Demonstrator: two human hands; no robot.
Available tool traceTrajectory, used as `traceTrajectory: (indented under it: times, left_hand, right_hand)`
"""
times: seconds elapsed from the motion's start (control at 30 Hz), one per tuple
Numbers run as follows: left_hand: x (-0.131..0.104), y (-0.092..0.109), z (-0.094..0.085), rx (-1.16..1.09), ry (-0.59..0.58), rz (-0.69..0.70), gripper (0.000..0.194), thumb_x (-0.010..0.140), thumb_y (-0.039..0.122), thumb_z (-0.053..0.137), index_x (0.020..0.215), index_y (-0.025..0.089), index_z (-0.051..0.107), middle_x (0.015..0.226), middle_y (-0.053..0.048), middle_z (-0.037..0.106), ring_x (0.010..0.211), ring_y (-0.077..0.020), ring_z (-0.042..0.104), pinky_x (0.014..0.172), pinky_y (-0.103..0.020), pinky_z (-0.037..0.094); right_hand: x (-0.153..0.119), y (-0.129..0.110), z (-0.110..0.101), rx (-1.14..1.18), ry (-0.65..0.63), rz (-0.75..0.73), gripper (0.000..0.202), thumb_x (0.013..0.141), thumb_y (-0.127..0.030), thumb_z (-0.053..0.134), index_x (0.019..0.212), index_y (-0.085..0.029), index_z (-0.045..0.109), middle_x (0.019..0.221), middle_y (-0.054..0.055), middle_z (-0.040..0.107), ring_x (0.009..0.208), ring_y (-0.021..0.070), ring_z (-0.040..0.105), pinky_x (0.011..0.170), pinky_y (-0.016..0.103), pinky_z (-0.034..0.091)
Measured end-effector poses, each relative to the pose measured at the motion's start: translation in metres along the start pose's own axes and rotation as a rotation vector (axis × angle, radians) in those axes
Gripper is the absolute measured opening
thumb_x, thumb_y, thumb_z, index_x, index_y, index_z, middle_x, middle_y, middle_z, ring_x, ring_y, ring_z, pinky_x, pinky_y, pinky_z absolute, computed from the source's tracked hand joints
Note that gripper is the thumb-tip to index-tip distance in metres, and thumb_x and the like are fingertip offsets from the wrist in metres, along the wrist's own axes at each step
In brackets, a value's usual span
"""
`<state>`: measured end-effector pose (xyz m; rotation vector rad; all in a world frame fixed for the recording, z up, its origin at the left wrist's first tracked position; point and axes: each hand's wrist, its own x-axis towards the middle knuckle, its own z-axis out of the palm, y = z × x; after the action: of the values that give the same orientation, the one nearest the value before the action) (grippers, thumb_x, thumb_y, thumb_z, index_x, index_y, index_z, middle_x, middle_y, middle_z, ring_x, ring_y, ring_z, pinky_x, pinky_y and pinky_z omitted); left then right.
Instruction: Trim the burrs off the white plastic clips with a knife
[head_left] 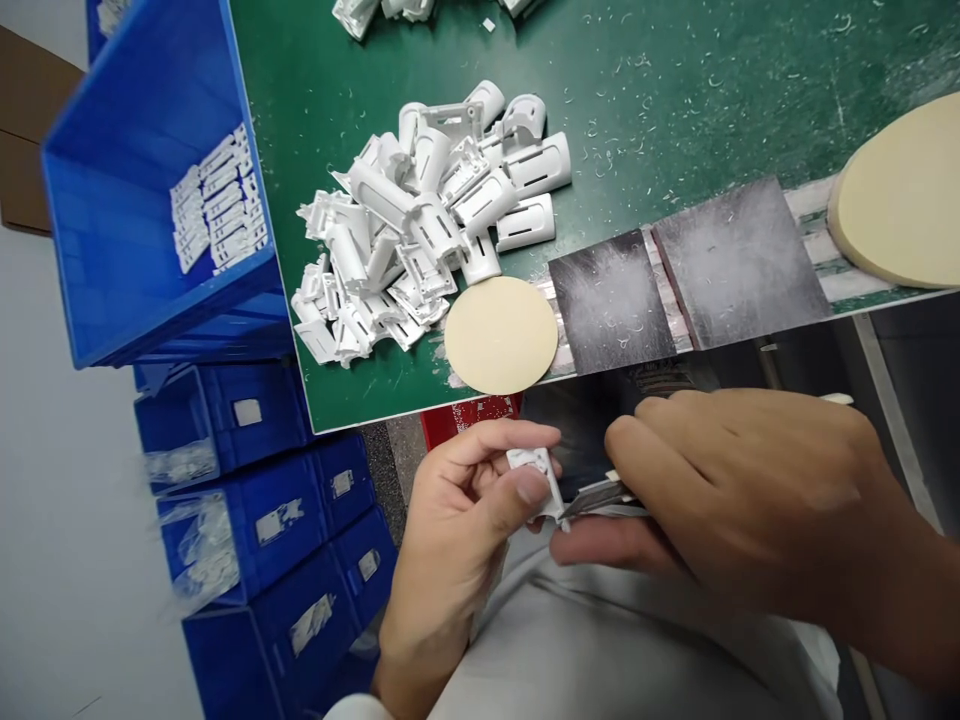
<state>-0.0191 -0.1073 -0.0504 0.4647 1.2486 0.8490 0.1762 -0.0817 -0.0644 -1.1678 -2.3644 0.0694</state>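
Note:
Just in front of the table edge, my left hand [454, 525] pinches a small white plastic part [531, 460] between thumb and fingers. My right hand [750, 490] is closed around a knife [596, 496], whose handle is mostly hidden in the fist. The metal blade points left and its tip meets the lower edge of the white part. My right thumb lies below the blade, close to the part. On the green table [645, 120], a heap of similar white plastic parts [431, 220] lies beyond my left hand.
Along the table's front edge lie a cream round disc [501, 335], two dark scuffed plates [739, 265] and a larger cream disc [907, 190]. White shavings dot the tabletop. At left, a blue bin [157, 330] holds white parts, above stacked blue boxes [281, 590]. A red container [439, 425] sits below the edge.

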Motion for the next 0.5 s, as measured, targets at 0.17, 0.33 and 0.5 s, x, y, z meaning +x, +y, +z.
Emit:
traceTrajectory:
  times: [0.17,0.33,0.5]
  left_hand:
    - [0.0008,0.0033,0.0002,0.023,0.029,-0.001,0.018,0.075,0.030,0.086,0.091,0.025,0.082,0.072,0.000,0.073,0.059,-0.0053,0.059,0.056,-0.012,0.048]
    - [-0.0001,0.0058,0.0027,0.051,0.078,0.021,0.020,0.071,0.033,0.088,0.088,0.023,0.082,0.072,-0.002,0.074,0.057,-0.0075,0.060,0.053,-0.015,0.051]
    - [-0.0025,0.0064,0.0045,0.052,0.120,0.015,0.020,0.071,0.032,0.089,0.088,0.025,0.082,0.070,0.000,0.074,0.054,-0.0045,0.058,0.054,-0.011,0.050]
  right_hand:
    - [0.0043,0.0011,0.0017,-0.071,-0.004,-0.016,0.055,0.095,-0.069,0.038,0.062,-0.026,0.041,0.050,-0.002,0.037,0.044,0.0151,0.032,0.047,0.032,0.017]
    - [0.0063,-0.0016,0.0026,-0.090,0.003,0.032,0.058,0.095,-0.072,0.033,0.062,-0.025,0.043,0.050,-0.002,0.036,0.045,0.0145,0.030,0.047,0.031,0.013]
    - [0.0066,-0.0015,0.0038,-0.078,-0.006,0.015,0.059,0.094,-0.073,0.034,0.061,-0.025,0.043,0.050,-0.002,0.036,0.045,0.0145,0.030,0.048,0.032,0.015]
